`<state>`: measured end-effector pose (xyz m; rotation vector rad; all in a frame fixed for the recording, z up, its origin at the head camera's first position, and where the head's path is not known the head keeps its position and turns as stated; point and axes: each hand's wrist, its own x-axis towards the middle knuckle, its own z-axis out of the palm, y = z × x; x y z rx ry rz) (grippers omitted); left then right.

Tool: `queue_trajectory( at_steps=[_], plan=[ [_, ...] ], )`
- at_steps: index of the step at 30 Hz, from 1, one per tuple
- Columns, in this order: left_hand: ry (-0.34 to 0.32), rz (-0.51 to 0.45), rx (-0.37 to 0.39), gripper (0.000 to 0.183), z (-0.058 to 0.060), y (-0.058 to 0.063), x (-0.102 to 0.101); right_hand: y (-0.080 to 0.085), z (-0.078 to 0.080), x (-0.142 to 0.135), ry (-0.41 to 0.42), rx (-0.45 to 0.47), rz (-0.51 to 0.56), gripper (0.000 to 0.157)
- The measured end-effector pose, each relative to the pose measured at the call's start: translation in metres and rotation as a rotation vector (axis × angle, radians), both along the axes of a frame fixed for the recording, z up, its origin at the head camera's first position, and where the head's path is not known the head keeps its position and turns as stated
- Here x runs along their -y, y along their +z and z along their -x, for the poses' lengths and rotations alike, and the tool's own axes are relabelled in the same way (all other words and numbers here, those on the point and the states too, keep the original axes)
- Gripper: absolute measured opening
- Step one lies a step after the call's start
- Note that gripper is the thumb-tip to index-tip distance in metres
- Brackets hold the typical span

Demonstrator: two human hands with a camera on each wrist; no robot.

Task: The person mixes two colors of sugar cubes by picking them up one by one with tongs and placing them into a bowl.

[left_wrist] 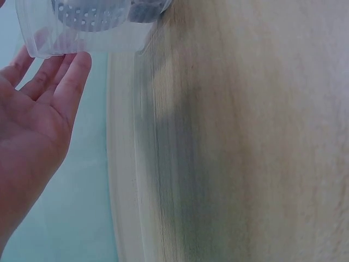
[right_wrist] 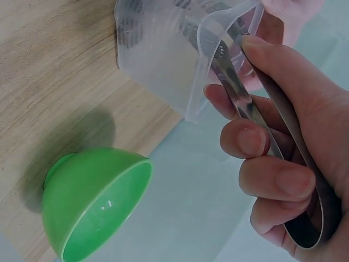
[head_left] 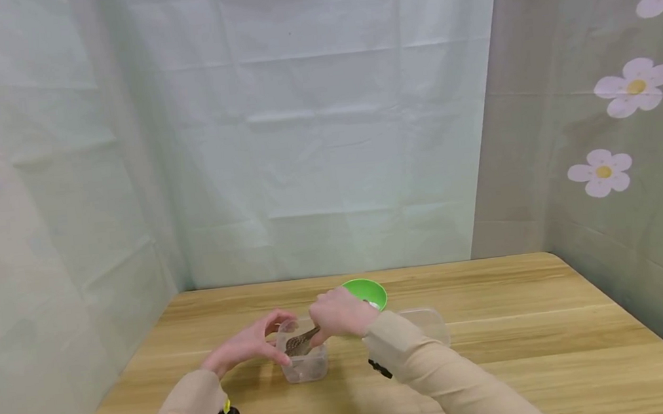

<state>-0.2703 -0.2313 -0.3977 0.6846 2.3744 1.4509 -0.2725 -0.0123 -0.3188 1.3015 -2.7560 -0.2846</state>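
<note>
A clear plastic container (head_left: pixel 309 369) stands on the wooden table. My left hand (head_left: pixel 251 344) holds it from the left, thumb at the near side and fingers toward the far side. In the left wrist view, the fingertips of the left hand (left_wrist: pixel 41 114) touch the container's wall. Metal tongs (right_wrist: pixel 322 202) are gripped by my right hand (right_wrist: pixel 305 109), with fingers curled round both arms. The perforated ends of the tongs (head_left: pixel 300 340) reach down inside the container. Whether they hold anything there, I cannot tell.
Just beyond my right hand sits a green bowl (head_left: pixel 368 289); its inside shows partly in the right wrist view. A clear flat plastic piece, like a lid (head_left: pixel 430 323), lies right of the container, partly behind my right sleeve. Pale curtains (head_left: pixel 316 169) hang around the table.
</note>
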Motion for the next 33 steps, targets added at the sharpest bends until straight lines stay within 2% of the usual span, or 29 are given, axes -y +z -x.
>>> queue_trajectory(
  at_steps=[10,19,24,28,33],
  plan=[
    [-0.004,0.0,-0.015,0.076,0.001,-0.002,0.001,-0.001,0.001,0.0,-0.001,0.039,0.009,0.033],
    [0.007,0.002,0.004,0.077,0.001,-0.002,0.0,-0.002,0.003,-0.001,0.048,0.015,0.017,0.033],
    [0.006,0.004,0.001,0.078,0.002,-0.003,-0.001,-0.002,0.005,-0.008,0.024,0.023,0.036,0.031],
    [0.0,-0.002,-0.003,0.078,0.002,-0.003,0.0,0.002,0.007,-0.016,0.013,0.053,0.067,0.031],
    [-0.011,-0.005,-0.019,0.078,0.002,-0.001,0.0,0.004,0.011,-0.028,0.043,0.07,0.136,0.03]
  ],
)
